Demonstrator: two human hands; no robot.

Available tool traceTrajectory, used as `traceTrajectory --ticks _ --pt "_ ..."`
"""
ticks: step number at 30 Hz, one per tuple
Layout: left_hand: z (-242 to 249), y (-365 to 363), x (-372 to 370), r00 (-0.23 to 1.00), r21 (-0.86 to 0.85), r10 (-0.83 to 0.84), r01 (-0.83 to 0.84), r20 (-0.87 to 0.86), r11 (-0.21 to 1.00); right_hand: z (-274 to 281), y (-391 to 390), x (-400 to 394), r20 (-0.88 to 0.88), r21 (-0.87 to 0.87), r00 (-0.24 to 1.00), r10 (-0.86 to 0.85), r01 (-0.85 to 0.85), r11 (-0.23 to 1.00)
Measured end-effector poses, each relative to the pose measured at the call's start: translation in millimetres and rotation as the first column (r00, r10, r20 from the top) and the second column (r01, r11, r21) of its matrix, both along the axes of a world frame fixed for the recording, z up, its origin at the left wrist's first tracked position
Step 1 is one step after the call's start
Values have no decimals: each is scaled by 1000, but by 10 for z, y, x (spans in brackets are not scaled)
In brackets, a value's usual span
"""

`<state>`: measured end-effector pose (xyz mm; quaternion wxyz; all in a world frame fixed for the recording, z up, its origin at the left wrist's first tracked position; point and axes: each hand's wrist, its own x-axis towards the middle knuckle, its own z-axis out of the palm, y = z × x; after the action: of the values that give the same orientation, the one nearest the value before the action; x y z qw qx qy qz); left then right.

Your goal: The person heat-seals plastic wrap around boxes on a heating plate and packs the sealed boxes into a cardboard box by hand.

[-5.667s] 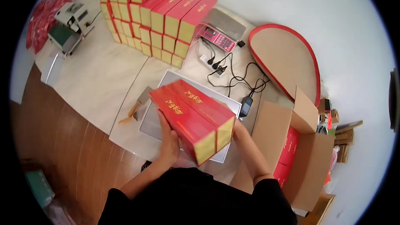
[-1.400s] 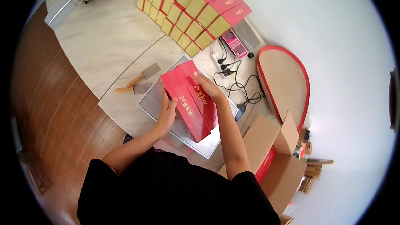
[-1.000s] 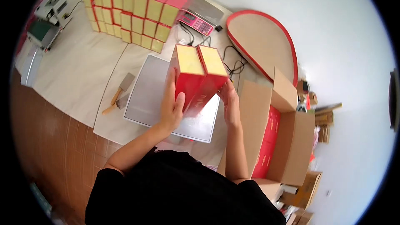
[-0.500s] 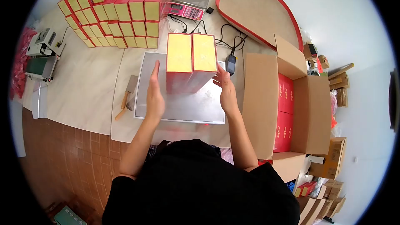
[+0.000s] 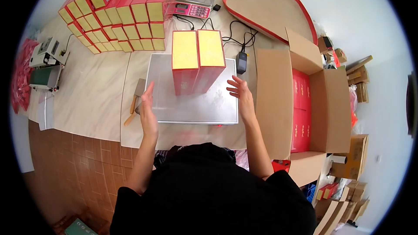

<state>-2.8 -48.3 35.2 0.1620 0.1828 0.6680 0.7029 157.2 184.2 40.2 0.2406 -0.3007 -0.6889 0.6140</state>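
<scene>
Two red boxes with yellow ends [image 5: 198, 52] stand upright side by side on a flat metal plate [image 5: 183, 113] in front of me. To their left, my left hand [image 5: 148, 109] hovers by the plate's left edge, fingers stretched out and holding nothing. My right hand [image 5: 242, 95] is at the plate's right edge, its fingers spread and apart from the boxes. Both palms face inward. A scraper with a wooden handle [image 5: 133, 103] lies left of the plate, close to my left hand; a second wooden handle shows below it.
An open cardboard carton [image 5: 273, 104] holding red boxes stands at right. Stacked red boxes [image 5: 130, 13] fill the back left, beside a scale [image 5: 191, 9]. Behind are a red-rimmed tray [image 5: 265, 8] and a black adapter with cables [image 5: 241, 62]. A small machine [image 5: 45, 63] sits far left.
Both hands have drawn back toward me and away from the two boxes, the left one also outward. The boxes remain standing on the plate. The view has shifted slightly.
</scene>
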Motion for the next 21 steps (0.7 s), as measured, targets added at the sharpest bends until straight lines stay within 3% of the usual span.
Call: traceTrajectory --ticks 21 --pt "-135 -37 42 1000 -14 -1 1 21 1000 -161 -28 19 87 -10 995 51 -50 999"
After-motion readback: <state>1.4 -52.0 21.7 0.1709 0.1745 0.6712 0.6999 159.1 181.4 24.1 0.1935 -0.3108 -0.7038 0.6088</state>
